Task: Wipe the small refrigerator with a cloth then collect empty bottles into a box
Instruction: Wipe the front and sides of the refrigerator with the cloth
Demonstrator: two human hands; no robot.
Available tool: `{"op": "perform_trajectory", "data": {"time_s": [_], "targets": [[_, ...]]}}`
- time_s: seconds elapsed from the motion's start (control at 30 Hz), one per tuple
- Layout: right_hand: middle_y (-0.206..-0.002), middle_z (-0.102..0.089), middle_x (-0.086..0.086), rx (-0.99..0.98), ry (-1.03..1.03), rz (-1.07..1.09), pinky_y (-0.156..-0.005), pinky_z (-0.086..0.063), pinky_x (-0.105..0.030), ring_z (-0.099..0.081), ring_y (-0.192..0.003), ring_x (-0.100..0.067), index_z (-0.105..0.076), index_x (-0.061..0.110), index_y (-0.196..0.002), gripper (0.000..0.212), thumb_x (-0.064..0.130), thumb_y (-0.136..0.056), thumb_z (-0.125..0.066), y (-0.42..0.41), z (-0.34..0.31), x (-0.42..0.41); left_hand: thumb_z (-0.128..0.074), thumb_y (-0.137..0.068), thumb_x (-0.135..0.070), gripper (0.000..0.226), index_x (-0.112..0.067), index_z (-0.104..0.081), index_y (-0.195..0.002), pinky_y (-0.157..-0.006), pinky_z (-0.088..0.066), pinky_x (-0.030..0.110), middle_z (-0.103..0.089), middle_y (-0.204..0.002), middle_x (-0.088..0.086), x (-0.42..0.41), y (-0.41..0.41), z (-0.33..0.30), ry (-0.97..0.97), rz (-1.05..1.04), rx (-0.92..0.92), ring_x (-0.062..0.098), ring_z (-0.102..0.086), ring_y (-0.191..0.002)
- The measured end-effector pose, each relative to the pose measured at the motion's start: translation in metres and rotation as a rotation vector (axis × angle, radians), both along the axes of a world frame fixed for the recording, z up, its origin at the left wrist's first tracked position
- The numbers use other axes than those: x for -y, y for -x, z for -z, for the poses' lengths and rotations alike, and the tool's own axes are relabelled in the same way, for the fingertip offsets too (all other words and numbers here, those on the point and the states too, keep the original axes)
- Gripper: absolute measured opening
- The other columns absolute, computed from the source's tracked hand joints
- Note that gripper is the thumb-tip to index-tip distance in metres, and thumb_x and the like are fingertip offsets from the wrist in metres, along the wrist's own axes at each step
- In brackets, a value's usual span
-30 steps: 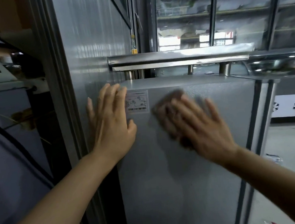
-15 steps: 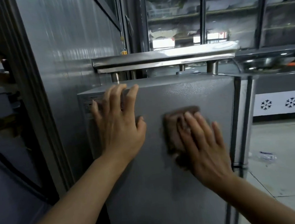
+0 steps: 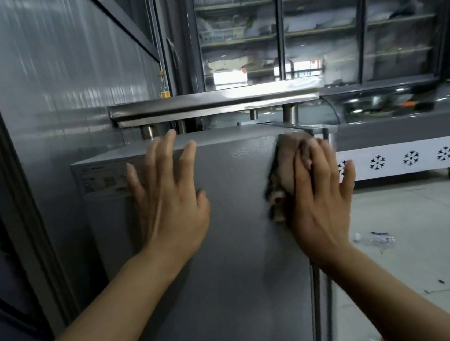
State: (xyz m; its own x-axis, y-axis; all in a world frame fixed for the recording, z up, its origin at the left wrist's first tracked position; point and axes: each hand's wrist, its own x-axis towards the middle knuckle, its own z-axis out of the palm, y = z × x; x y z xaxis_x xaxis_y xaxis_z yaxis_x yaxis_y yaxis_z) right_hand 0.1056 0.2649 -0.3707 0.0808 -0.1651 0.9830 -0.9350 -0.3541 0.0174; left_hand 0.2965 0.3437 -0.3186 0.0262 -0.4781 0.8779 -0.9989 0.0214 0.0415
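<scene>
Fridge [image 3: 227,254] side panel fills centre, near. Cloth [image 3: 282,169] flat against its upper right edge, pressed there by right hand [image 3: 320,204], fingers straight. Left hand [image 3: 171,204] spread wide, flat on the panel, fingertips at the top edge, just right of a label [image 3: 104,181]. Plastic bottle [image 3: 374,240] lies on the floor at right. Far right, chest freezer [image 3: 400,147]; contents under its glass lid unclear.

Right hand [image 3: 320,201] with cloth [image 3: 283,175] has travelled from mid-panel of the refrigerator [image 3: 236,253] up and right to its top right edge. Left hand [image 3: 168,202] shifted up; fingertips now reach the top edge, label [image 3: 104,181] partly uncovered
</scene>
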Motion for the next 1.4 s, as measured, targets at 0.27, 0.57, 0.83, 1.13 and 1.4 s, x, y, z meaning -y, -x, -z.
{"op": "perform_trajectory", "data": {"time_s": [0.27, 0.57, 0.83, 1.13, 1.4], "targets": [[-0.151, -0.028, -0.018, -0.009, 0.092, -0.048, -0.114, -0.009, -0.050, -0.018, -0.142, -0.032, -0.039, -0.001, -0.141, 0.054, 0.030, -0.098, -0.025, 0.019, -0.006, 0.016, -0.064, -0.073, -0.024, 0.072, -0.016, -0.034, -0.137, -0.106, -0.015, 0.064, -0.036, -0.143, 0.011, 0.019, 0.015, 0.010, 0.071, 0.018, -0.008, 0.032, -0.025, -0.138], [-0.158, -0.003, -0.011, -0.262, -0.109, -0.128, -0.118, -0.011, -0.044, -0.004, -0.146, -0.029, -0.015, 0.006, -0.148, 0.057, 0.034, -0.100, -0.028, 0.038, 0.158, 0.005, -0.065, -0.075, -0.019, 0.080, -0.020, -0.025, -0.145, -0.108, -0.009, 0.063, -0.015, -0.156, 0.010, 0.015, 0.009, 0.038, 0.083, -0.001, 0.044, 0.030, -0.012, -0.143], [-0.149, -0.029, -0.022, -0.172, 0.018, -0.164, -0.115, -0.012, -0.042, -0.019, -0.142, -0.033, -0.038, -0.001, -0.139, 0.060, 0.026, -0.087, -0.054, 0.018, 0.067, 0.010, -0.078, -0.066, -0.016, 0.093, -0.021, -0.027, -0.144, -0.103, -0.013, 0.070, -0.011, -0.156, 0.011, -0.016, -0.035, 0.114, -0.105, -0.100, 0.105, 0.033, -0.017, -0.139], [-0.154, -0.024, -0.011, -0.393, -0.006, -0.293, -0.114, -0.016, -0.046, -0.016, -0.143, -0.032, -0.032, 0.018, -0.144, 0.064, 0.026, -0.084, -0.055, -0.008, 0.131, 0.005, -0.073, -0.073, -0.015, 0.092, -0.027, -0.020, -0.147, -0.106, -0.008, 0.067, -0.003, -0.158, 0.006, -0.015, -0.039, 0.120, -0.125, -0.047, 0.087, 0.027, -0.006, -0.143], [-0.152, -0.024, -0.007, -0.683, 0.013, -0.187, -0.117, -0.001, -0.044, -0.020, -0.142, -0.026, -0.029, 0.018, -0.145, 0.064, 0.017, -0.083, -0.046, -0.003, 0.133, -0.013, -0.078, -0.064, -0.013, 0.093, -0.019, -0.030, -0.144, -0.101, -0.016, 0.071, -0.013, -0.155, 0.014, -0.042, -0.070, 0.164, -0.146, -0.177, 0.007, 0.036, -0.019, -0.135]]}}
